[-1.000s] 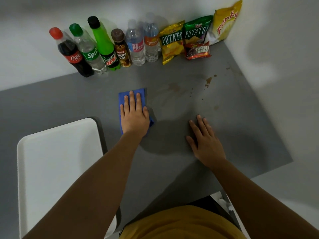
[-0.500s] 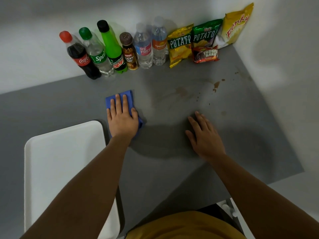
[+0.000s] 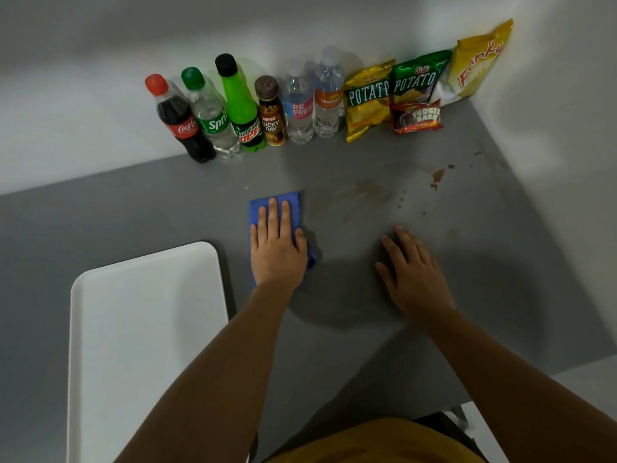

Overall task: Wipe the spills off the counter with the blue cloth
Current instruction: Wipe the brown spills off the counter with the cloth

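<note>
Four fingers point(image 3: 275, 213) flat atop blue cloth point(image 3: 290, 201) | brown spills point(image 3: 369, 190) right

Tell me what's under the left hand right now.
The left hand lies flat on the blue cloth, which rests on the grey counter. Whether any spill lies beneath the cloth is hidden; brown spills show to its right.
</note>
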